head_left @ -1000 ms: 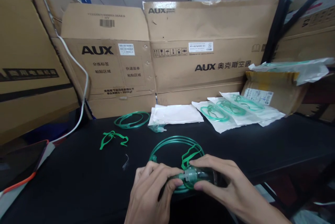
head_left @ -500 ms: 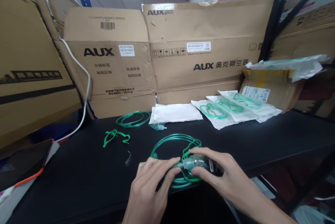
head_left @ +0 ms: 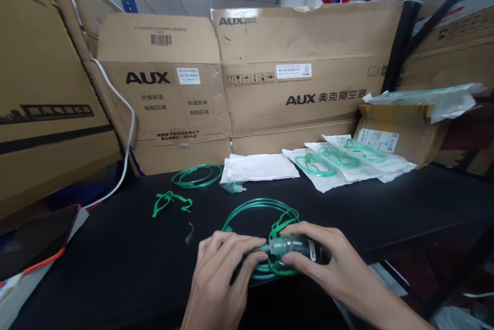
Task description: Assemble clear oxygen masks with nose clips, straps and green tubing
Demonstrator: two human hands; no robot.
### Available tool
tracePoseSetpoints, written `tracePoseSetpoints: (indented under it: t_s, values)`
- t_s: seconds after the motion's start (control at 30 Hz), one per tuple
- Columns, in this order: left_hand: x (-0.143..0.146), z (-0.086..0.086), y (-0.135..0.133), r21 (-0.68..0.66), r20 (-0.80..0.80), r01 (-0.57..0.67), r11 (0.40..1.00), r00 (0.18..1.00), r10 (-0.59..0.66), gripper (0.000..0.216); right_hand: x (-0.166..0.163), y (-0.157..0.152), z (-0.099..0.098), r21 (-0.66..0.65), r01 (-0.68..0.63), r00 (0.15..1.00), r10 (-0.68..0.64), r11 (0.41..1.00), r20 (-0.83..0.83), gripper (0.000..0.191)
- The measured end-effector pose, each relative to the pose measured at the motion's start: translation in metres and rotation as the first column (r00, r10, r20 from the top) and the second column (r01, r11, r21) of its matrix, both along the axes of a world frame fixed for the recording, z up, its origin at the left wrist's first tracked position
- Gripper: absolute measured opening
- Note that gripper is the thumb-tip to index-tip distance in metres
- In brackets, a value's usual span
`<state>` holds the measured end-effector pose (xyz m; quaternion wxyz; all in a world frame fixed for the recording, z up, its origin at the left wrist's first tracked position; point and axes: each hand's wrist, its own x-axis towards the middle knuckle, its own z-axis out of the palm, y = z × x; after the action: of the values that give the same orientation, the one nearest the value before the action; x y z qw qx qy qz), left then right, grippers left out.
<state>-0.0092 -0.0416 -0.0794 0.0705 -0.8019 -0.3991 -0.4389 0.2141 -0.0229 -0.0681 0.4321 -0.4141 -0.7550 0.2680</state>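
A clear oxygen mask [head_left: 295,245] with a pale green connector is gripped between the thumb and fingers of my right hand [head_left: 328,255]. My left hand [head_left: 227,263] pinches the end of the green tubing [head_left: 262,203] right at that connector. Whether the tube end sits fully on the connector I cannot tell. The tubing's coil lies on the black tabletop [head_left: 127,258], around and under the mask. A green elastic strap [head_left: 287,216] loops up from the mask beside my right fingertips. Part of the coil is hidden behind my hands.
Further back lie another tubing coil [head_left: 196,175], a loose green strap [head_left: 172,202], a small clear piece [head_left: 189,233], another mask [head_left: 233,186] and a white packet [head_left: 262,166]. Several packaged sets [head_left: 314,165] rest at right near a carton [head_left: 397,129]. A phone [head_left: 38,242] is at left.
Both hands keep their hold with hardly any movement. The mask has tilted slightly, and the camera view has shifted a little.
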Motion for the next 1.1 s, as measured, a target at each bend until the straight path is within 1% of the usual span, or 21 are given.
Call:
tracePoseSetpoints:
  t_s: [0.23,0.43,0.57,0.67,0.8,0.87,0.93,1.03,1.1]
  values:
    - [0.002,-0.003,0.001,0.023,0.019,-0.002,1.000,1.000,0.002,0.019,0.000,0.000,0.001,0.019,-0.051,0.998,0.052,0.999,-0.027,0.016]
    - [0.003,-0.002,0.000,0.024,0.026,0.018,1.000,0.999,-0.019,0.021,0.001,0.001,-0.004,0.013,-0.077,0.996,0.078,0.997,-0.041,0.020]
    - [0.003,-0.002,0.000,0.015,0.044,0.026,1.000,0.999,-0.027,0.019,0.002,0.003,-0.005,-0.002,-0.099,0.995,0.099,0.995,-0.020,0.020]
    - [0.002,-0.002,0.001,-0.027,0.054,0.014,1.000,0.998,-0.012,0.016,0.002,0.003,0.001,-0.011,-0.100,0.995,0.100,0.995,0.011,0.017]
    - [0.002,-0.001,0.000,-0.065,0.113,0.001,0.998,0.994,0.006,0.015,0.001,0.008,0.013,0.078,-0.144,0.989,0.143,0.986,0.028,0.020]
    - [0.001,0.000,0.000,-0.081,0.135,-0.007,0.997,0.991,0.017,0.015,-0.002,0.012,0.018,0.099,-0.178,0.984,0.175,0.979,0.040,0.021]
    - [0.000,0.001,0.000,-0.101,0.149,-0.020,0.995,0.988,0.035,0.013,-0.006,0.017,0.020,0.047,-0.201,0.980,0.201,0.978,0.014,0.020]
    - [-0.001,0.001,0.000,-0.136,0.164,-0.039,0.990,0.985,0.062,0.007,-0.009,0.022,0.018,-0.115,-0.228,0.972,0.218,0.967,-0.090,0.018]
    - [-0.001,0.001,0.000,-0.166,0.167,-0.037,0.985,0.984,0.065,0.008,-0.009,0.023,0.016,-0.191,-0.247,0.964,0.221,0.950,-0.148,0.017]
